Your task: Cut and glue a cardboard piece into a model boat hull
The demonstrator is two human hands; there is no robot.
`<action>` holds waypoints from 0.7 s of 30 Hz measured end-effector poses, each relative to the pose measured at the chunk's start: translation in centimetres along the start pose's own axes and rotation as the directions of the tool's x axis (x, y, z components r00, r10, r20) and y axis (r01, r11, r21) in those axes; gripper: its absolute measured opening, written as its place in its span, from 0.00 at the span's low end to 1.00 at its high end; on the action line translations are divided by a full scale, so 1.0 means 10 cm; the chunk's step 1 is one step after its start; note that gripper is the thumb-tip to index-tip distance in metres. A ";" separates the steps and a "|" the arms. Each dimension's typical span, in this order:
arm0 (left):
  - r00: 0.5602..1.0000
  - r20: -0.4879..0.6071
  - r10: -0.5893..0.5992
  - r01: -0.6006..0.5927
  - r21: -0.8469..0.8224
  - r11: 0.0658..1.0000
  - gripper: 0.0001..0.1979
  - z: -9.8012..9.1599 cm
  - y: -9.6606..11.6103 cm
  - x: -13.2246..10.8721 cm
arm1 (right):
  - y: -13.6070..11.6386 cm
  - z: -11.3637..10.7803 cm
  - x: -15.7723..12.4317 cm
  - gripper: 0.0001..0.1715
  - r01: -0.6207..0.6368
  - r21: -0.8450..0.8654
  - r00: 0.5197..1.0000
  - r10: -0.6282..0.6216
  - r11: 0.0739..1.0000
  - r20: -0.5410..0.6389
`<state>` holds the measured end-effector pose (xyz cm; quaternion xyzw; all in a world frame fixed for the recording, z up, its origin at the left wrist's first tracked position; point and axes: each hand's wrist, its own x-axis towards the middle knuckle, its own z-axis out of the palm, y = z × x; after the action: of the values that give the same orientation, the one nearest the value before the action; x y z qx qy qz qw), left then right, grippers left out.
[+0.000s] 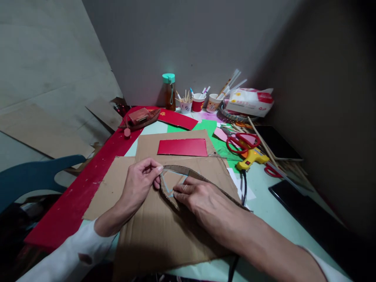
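A large brown cardboard sheet (pixel 152 231) lies on the table in front of me. On it rests a smaller cut cardboard piece (pixel 172 181) with blue pen lines marking a shape. My left hand (pixel 140 184) pinches the left edge of that piece between thumb and fingers. My right hand (pixel 199 196) presses its fingertips together on the lower edge of the same piece. A red rectangular card (pixel 182 147) lies on the cardboard just beyond both hands.
Red scissors (pixel 242 141) and a yellow glue gun (pixel 252 157) lie at the right. Cups of sticks and pens (pixel 198 102), a teal-capped bottle (pixel 169 91) and a tissue pack (pixel 249 102) stand at the back. A red strip (pixel 85 184) runs along the left; a blue chair (pixel 32 176) stands left.
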<state>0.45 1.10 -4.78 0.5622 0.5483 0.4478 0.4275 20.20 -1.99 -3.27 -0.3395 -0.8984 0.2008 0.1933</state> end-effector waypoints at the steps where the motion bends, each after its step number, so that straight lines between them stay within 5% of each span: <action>1: 1.000 -0.003 0.003 -0.003 -0.001 1.000 0.09 0.01 0.01 0.00 | 0.00 0.01 0.00 0.10 0.015 0.003 0.999 -0.015 1.000 0.030; 7: 0.999 -0.018 0.043 -0.043 -0.002 0.999 0.08 0.01 0.00 0.03 | -0.05 -0.08 -0.11 0.22 0.049 -0.013 0.997 -0.048 0.999 0.063; 10: 0.994 -0.022 0.103 -0.103 0.008 0.995 0.08 -0.03 0.11 0.04 | -0.06 -0.28 -0.15 0.23 0.003 -0.013 0.983 -0.005 1.000 -0.182; 13: 0.980 0.008 0.197 -0.197 0.018 0.980 0.07 -0.05 0.33 0.03 | -0.05 -0.47 -0.10 0.20 -0.181 0.020 0.893 0.173 0.983 -0.415; 16: 0.956 0.052 0.288 -0.289 0.021 0.957 0.05 -0.01 0.55 0.05 | -0.01 -0.52 -0.01 0.25 -0.275 0.115 0.909 0.297 0.955 -0.293; 21: 0.944 0.017 0.329 -0.329 -0.025 0.944 0.06 0.20 0.57 0.16 | 0.08 -0.35 0.07 0.10 -0.295 0.177 0.899 0.336 0.939 -0.283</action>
<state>3.74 2.50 0.33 0.6457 0.4373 0.5130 0.3588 21.83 -0.15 -0.58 -0.4944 -0.7751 0.2320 0.3177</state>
